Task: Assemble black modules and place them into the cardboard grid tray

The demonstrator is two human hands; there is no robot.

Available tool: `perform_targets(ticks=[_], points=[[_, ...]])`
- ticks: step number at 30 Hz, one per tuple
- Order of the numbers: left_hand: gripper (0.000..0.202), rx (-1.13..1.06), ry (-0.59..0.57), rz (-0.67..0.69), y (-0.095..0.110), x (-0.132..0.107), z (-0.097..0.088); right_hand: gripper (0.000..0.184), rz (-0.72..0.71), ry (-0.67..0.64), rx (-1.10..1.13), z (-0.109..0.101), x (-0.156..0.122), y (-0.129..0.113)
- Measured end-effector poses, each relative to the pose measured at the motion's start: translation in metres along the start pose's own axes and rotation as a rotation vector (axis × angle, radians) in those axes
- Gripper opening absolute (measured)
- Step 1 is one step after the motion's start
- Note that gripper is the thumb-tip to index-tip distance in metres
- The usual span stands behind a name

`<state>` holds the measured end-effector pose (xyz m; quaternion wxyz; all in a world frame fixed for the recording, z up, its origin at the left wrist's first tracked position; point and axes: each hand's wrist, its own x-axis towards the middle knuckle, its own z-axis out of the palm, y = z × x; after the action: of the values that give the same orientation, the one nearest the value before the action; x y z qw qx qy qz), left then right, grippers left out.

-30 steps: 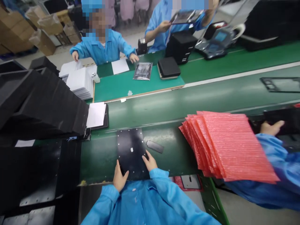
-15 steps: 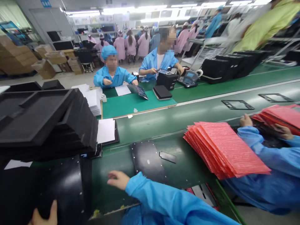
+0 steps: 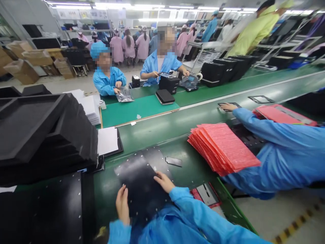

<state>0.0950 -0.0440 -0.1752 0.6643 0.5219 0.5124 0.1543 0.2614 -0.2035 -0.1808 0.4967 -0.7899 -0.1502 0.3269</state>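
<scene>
Quick look at our bench: our left hand (image 3: 122, 205) is curled around the side edge of a black perforated sheet (image 3: 141, 179), gripping it, and the fingers point up the sheet. Our right hand (image 3: 164, 182) is open and lies flat on top near the sheet's right edge, fingers angled in. Both blue sleeves come in from the bottom of the shot, and the sheet sits tilted on the green conveyor belt (image 3: 162, 118) right in front of us, its near end hidden behind our arms.

A small black strip (image 3: 174, 161) lies on the belt just off the sheet's far right corner. To the right, a stack of pink bubble bags (image 3: 222, 149) sits near the sheet but isn't touching it. On our left there's a tall stack of black foam trays (image 3: 48, 125), and just beside it a black tray (image 3: 118, 145) with white paper (image 3: 108, 141) on top. Below that stack, more black perforated sheets (image 3: 50, 213) run down the left side of the frame.

A co-worker's hand (image 3: 228, 107) reaches across from the right and rests on a black frame (image 3: 230, 105) on the belt, well apart from our hands.
</scene>
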Motion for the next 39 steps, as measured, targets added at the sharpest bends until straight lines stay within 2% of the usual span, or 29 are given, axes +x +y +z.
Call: perform_targets(ticks=[2,3,5,7,9,12,13,15,17,19,23,27,29,31,33,34,36,38,39], points=[[0.069,0.047,-0.043,0.010,-0.003,0.019,0.041,0.040,0.001,0.063,0.028,-0.026,0.003,0.019],[0.069,0.076,-0.056,0.026,-0.003,0.027,0.056,0.039,0.004,0.077,0.038,-0.035,0.005,0.025],[0.067,0.136,-0.074,0.064,-0.003,0.040,0.074,0.040,0.015,0.090,0.050,-0.050,0.007,0.032],[0.061,0.205,-0.077,0.097,0.000,0.044,0.081,0.043,0.000,0.116,-0.025,-0.067,0.007,0.035],[0.055,0.331,-0.064,0.192,0.002,0.036,0.087,0.050,-0.046,0.193,-0.223,-0.088,0.007,0.038],[0.056,0.742,-0.113,0.439,0.003,0.009,0.110,0.067,-0.087,0.274,-0.579,-0.117,0.016,0.051],[0.060,0.913,-0.148,0.477,0.002,-0.001,0.123,0.068,-0.086,0.253,-0.668,-0.123,0.021,0.058],[0.072,1.198,-0.196,0.465,-0.002,-0.018,0.150,0.058,-0.106,0.185,-0.790,-0.131,0.029,0.069],[0.089,1.391,-0.196,0.447,-0.008,-0.029,0.172,0.047,-0.165,0.100,-0.837,-0.133,0.033,0.074],[0.106,1.507,-0.195,0.473,-0.011,-0.034,0.184,0.046,-0.216,0.001,-0.857,-0.133,0.034,0.068],[0.121,1.584,-0.238,0.443,-0.008,-0.036,0.182,0.046,-0.268,-0.196,-0.989,-0.132,0.037,0.037],[0.126,1.489,-0.270,0.350,-0.003,-0.039,0.190,0.044,-0.367,-0.340,-1.024,-0.130,0.051,0.016],[0.123,1.401,-0.221,0.298,-0.001,-0.043,0.203,0.043,-0.411,-0.404,-1.017,-0.130,0.059,0.013],[0.110,1.303,-0.116,0.253,0.004,-0.048,0.215,0.039,-0.417,-0.458,-1.001,-0.136,0.067,0.013],[0.100,1.182,-0.050,0.195,0.013,-0.053,0.216,0.037,-0.387,-0.468,-0.987,-0.148,0.073,0.017],[0.100,1.107,-0.047,0.169,0.019,-0.056,0.209,0.038,-0.367,-0.450,-0.990,-0.155,0.075,0.021],[0.101,0.908,-0.089,0.167,0.034,-0.059,0.184,0.042,-0.338,-0.366,-0.976,-0.165,0.073,0.031],[0.097,0.654,-0.116,0.209,0.051,-0.059,0.148,0.048,-0.334,-0.306,-0.864,-0.160,0.064,0.044],[0.094,0.530,-0.099,0.219,0.058,-0.057,0.130,0.052,-0.329,-0.296,-0.758,-0.151,0.057,0.050]])
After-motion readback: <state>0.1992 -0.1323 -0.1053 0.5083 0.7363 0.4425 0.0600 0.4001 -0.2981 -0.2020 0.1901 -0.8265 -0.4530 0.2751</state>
